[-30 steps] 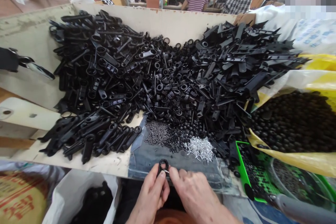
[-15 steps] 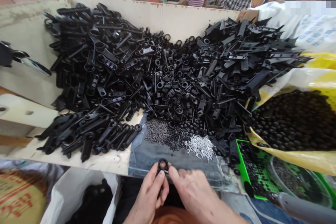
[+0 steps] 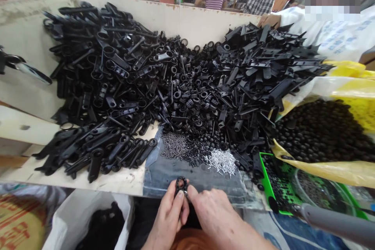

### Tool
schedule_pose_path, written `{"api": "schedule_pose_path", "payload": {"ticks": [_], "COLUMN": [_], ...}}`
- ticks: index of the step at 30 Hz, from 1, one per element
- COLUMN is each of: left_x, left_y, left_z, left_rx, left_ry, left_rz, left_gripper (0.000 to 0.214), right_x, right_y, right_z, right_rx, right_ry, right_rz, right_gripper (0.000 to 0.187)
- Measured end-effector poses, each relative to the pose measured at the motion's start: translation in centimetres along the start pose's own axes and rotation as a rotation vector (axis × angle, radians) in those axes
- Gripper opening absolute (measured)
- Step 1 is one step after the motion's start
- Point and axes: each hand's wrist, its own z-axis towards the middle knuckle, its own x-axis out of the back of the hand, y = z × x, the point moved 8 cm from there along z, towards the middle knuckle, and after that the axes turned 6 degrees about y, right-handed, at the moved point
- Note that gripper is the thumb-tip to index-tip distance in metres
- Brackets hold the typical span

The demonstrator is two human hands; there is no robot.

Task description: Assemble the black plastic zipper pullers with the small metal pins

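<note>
Near the front edge of the worktop, my left hand [image 3: 171, 209] pinches a black plastic ring-shaped part [image 3: 181, 183] between thumb and fingers, with the ring end pointing up. Close beside it, my right hand [image 3: 209, 205] is closed, its thumb and forefinger against the right side of that part. A small shiny bit shows at this contact, too small to name. Just beyond my hands lies a dark mat [image 3: 170, 174]. On it are silvery metal pins [image 3: 222, 161], small dark grey springs or screws [image 3: 175, 146] and small black pieces [image 3: 195, 154].
Large heaps of black plastic handles [image 3: 96, 58] and flat black blades [image 3: 272, 62] fill the bin behind. At right are a yellow bag of black balls [image 3: 325, 129], a green tray [image 3: 267, 187] and a grey bar [image 3: 336, 222]. A white sack [image 3: 60, 218] stands front left. Several people sit beyond.
The view has shifted slightly, so the surroundings sit a little further left at the right side. Both hands keep nearly the same pose around the black ring-shaped part.
</note>
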Motion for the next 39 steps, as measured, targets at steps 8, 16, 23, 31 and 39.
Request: {"api": "schedule_pose_path", "payload": {"ticks": [8,16,23,31,39], "left_x": [0.7,0.1,2.4,3.3,3.9], "left_y": [0.7,2.3,3.5,7.8,9.0], "left_z": [0.3,0.0,0.1,0.0,0.4], "left_rx": [-0.215,-0.415,-0.201,-0.134,-0.195], "left_ry": [0.031,-0.003,0.130,0.120,0.137], "left_rz": [0.127,0.444,0.166,-0.328,-0.267], "left_gripper": [0.050,0.031,0.035,0.043,0.045], "right_x": [0.8,2.2,4.5,8.3,12.7], "right_y": [-0.9,-0.2,3.8,6.3,7.0], "right_z": [-1.5,-2.8,-5.5,-1.2,5.2], "right_rx": [0.126,0.099,-0.059,-0.196,-0.100], "right_ry": [0.244,0.362,0.340,0.552,0.815], "right_rz": [-0.073,-0.100,-0.094,0.588,0.401], "right_gripper": [0.007,0.014,0.020,0.028,0.016]}}
